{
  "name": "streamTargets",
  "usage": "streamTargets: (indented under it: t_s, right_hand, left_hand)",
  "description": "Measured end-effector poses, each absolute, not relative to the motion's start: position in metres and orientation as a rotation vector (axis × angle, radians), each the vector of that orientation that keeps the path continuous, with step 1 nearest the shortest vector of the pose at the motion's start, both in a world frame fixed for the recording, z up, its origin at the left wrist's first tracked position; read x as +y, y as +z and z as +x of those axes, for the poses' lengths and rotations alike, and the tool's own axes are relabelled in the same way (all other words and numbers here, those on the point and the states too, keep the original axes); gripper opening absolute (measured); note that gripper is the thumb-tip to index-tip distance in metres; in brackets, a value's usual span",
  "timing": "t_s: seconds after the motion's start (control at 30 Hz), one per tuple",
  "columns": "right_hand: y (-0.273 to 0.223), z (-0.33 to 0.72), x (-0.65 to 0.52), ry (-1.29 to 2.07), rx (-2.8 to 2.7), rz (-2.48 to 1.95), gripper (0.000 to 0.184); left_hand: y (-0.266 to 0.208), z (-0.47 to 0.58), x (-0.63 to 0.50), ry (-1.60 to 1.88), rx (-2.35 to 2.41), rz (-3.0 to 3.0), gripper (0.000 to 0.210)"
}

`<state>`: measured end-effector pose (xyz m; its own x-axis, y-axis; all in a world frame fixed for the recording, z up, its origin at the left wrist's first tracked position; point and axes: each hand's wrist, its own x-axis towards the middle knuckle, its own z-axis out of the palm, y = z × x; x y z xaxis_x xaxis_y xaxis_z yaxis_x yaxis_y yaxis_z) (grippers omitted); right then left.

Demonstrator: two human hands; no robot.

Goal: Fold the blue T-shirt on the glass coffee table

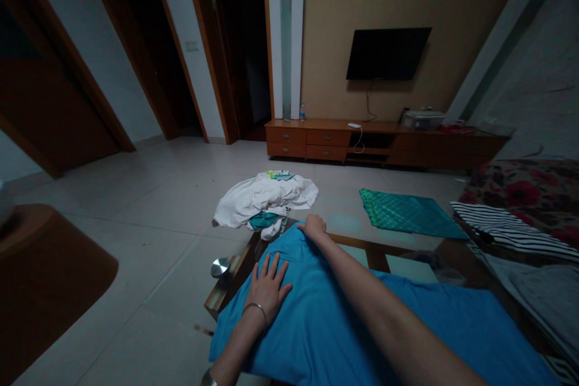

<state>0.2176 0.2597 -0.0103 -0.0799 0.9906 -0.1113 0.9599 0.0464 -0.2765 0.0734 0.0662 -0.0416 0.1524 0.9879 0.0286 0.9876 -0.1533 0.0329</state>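
Note:
A blue garment (312, 325), perhaps a T-shirt, is spread over a low glass-topped wooden table (377, 256). My left hand (266, 289) lies flat on its left part with the fingers spread, a bracelet on the wrist. Farther out, my right hand (313, 226) is closed on the far edge of the blue cloth, my forearm crossing above it. Just beyond the right hand, a heap of white clothes (266, 196) with green and teal pieces sits at the table's far left end.
A folded green cloth (411, 214), a striped garment (511, 229) and a grey garment (538, 289) lie on the right. A round metal lid-like object (220, 267) is at the table's left edge. A brown stool-like piece (54, 271) stands left. Behind are a TV cabinet (289, 139) and television (389, 54).

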Motion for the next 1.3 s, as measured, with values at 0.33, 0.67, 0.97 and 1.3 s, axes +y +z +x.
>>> streamTargets:
  t_s: [0.33,0.67,0.97,1.3]
  right_hand:
    - [-0.015,0.206,0.287,0.357,-2.275,-1.759,0.034]
    - [0.018,0.227,0.277,0.249,-2.182,-1.606,0.033]
    - [-0.065,0.286,0.162,0.173,-2.212,-1.621,0.048]
    - [-0.049,0.419,0.1,0.091,-2.094,-1.433,0.048]
  left_hand:
    - [-0.04,0.077,0.076,0.007,2.099,2.329,0.055]
    - [-0.055,0.072,0.089,0.04,2.129,2.401,0.055]
    - [-0.053,0.073,0.092,-0.047,2.14,2.42,0.056]
    - [-0.056,0.072,0.102,-0.157,2.112,2.484,0.056]
